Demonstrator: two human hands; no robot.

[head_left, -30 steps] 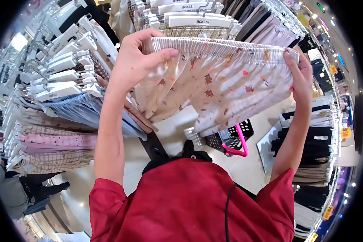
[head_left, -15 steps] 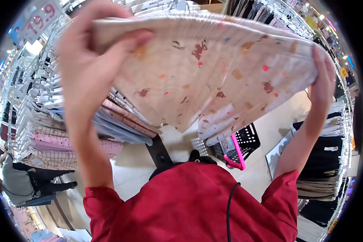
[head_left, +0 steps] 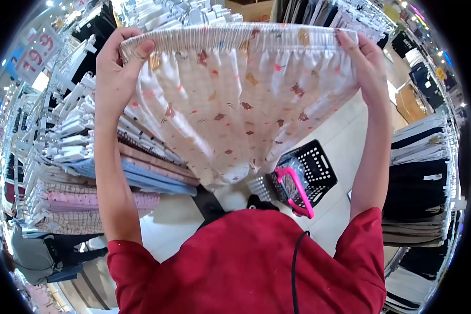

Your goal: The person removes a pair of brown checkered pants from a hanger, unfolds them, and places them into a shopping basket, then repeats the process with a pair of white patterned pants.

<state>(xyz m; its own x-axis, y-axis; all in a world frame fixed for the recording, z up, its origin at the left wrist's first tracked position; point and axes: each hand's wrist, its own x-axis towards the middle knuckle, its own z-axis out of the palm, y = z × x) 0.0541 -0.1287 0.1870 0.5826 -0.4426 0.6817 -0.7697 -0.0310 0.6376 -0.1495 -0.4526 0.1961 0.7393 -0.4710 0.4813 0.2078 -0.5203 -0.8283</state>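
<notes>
My left hand (head_left: 121, 73) and right hand (head_left: 365, 63) grip opposite ends of the waistband (head_left: 235, 37) of one pair of printed pants (head_left: 230, 94), before me; one black basket (head_left: 324, 163) below holds something bluish, unclear.

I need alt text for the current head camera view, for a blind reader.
The left hand and right hand hold pale printed pants by opposite ends of the gathered waistband. Below is a black basket with a pink handle; hanging clothes line both sides.

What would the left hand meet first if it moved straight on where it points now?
The left hand would probably meet the white hangers ahead, beyond the garment it holds; depth is unclear.
</notes>
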